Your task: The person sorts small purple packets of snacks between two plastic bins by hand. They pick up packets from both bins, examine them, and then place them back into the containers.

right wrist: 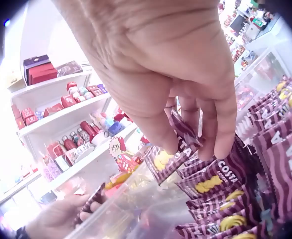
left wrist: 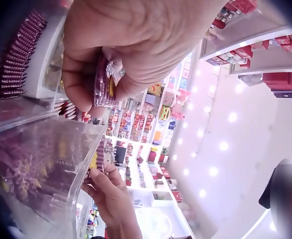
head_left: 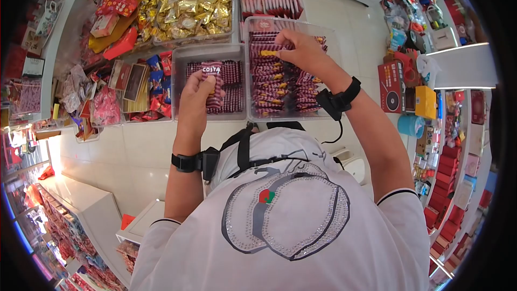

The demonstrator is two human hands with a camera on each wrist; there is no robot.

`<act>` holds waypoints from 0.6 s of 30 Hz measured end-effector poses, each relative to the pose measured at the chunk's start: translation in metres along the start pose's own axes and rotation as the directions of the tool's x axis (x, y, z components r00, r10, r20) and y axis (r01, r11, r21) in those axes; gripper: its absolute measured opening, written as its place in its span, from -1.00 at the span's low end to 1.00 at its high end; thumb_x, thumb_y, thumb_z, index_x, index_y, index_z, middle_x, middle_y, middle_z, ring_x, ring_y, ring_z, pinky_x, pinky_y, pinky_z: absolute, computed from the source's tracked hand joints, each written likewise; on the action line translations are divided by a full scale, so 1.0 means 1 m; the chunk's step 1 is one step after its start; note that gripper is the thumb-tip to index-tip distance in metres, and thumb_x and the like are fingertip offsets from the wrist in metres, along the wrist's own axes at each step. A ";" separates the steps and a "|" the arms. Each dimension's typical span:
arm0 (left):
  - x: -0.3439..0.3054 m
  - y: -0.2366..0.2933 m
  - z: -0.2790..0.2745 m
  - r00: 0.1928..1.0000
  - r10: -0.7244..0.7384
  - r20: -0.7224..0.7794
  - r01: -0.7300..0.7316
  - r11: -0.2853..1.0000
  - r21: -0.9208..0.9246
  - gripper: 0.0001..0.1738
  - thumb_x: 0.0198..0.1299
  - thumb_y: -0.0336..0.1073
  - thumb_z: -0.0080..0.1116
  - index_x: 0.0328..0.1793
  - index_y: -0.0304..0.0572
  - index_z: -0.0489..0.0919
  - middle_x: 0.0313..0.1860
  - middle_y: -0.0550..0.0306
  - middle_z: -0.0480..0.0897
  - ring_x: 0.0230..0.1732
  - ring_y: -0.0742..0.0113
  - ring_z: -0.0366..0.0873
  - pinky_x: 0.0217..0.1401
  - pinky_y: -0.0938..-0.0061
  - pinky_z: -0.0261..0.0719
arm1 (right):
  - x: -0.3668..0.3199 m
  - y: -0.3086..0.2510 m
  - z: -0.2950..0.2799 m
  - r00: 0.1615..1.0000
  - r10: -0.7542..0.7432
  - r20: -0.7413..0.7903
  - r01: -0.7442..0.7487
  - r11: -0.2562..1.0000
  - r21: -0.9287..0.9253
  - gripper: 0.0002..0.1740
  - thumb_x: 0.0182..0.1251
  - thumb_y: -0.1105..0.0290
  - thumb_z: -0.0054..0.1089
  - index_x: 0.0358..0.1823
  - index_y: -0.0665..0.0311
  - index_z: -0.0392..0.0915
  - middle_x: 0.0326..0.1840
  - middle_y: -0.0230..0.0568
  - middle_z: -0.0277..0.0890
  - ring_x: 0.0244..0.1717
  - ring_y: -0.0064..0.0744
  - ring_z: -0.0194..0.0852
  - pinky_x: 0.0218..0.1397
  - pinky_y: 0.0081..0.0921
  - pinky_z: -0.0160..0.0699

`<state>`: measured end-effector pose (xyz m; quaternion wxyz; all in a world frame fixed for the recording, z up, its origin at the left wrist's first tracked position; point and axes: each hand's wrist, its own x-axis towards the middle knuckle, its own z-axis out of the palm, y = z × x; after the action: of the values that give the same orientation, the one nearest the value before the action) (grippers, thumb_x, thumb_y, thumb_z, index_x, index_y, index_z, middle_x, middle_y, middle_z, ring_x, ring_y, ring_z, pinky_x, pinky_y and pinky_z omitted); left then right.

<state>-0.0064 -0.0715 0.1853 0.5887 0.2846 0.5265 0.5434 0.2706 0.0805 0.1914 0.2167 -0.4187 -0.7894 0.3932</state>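
Left hand (head_left: pixel 197 97) is clamped, thumb against fingers, on a purple striped packet (head_left: pixel 211 84) whose white COSTA lettering faces up. This packet is located over the left bin (head_left: pixel 207 54), a clear plastic container; whether more than one packet is in the grip cannot be told. Right hand (head_left: pixel 308 55) is positioned over the adjacent, larger right bin (head_left: pixel 246 83). Its thumb and fingers are pinched together on a second packet (right wrist: pixel 167 162), which is tilted above the stacked row (head_left: pixel 267 89) of matching packets; contact between that packet and the row cannot be determined. Left-bin stock (head_left: pixel 233 94) consists of the same purple packets, standing closely side by side. Behind the left bin is a container of gold-wrapped pieces (head_left: pixel 196 5); behind the right bin, red-and-white packets (head_left: pixel 269 5) stand in a row. Each wrist carries a black strap-mounted unit (head_left: pixel 210 163).
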 end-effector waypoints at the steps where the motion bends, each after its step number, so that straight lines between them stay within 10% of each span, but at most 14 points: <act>1: 0.000 0.000 0.001 1.000 0.006 -0.001 -0.006 1.000 0.004 -0.71 0.52 -0.18 0.17 0.20 -0.19 0.53 -0.11 0.22 0.71 -0.23 0.52 0.69 -0.25 0.61 0.66 | 0.000 0.004 0.005 1.000 -0.023 -0.012 0.023 1.000 -0.006 -0.76 0.29 0.44 0.39 -0.10 0.33 0.55 -0.25 -0.29 0.58 -0.17 -0.45 0.56 -0.05 -0.39 0.54; 7: 0.001 -0.005 -0.005 1.000 -0.011 0.013 0.011 1.000 0.007 -0.72 0.52 -0.18 0.16 0.19 -0.17 0.54 -0.09 0.22 0.71 -0.24 0.52 0.70 -0.26 0.62 0.67 | 0.004 0.021 0.019 0.998 -0.049 -0.042 0.041 0.985 -0.169 -0.76 0.19 0.42 0.44 -0.14 0.29 0.63 -0.16 -0.05 0.57 -0.10 0.05 0.57 0.03 -0.13 0.54; 18: 0.003 -0.008 -0.006 1.000 -0.022 0.019 0.022 1.000 -0.014 -0.76 0.52 -0.20 0.17 0.14 -0.15 0.54 -0.12 0.20 0.71 -0.25 0.50 0.70 -0.26 0.61 0.68 | -0.002 0.018 0.026 0.984 -0.179 0.003 0.156 0.853 -0.499 -0.80 0.19 0.41 0.43 -0.17 0.16 0.63 -0.14 -0.15 0.58 -0.02 0.04 0.55 0.09 -0.10 0.56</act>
<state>-0.0098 -0.0726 0.1750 0.6014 0.2798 0.5203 0.5379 0.2635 0.0738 0.1615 0.1525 -0.3984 -0.8924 0.1473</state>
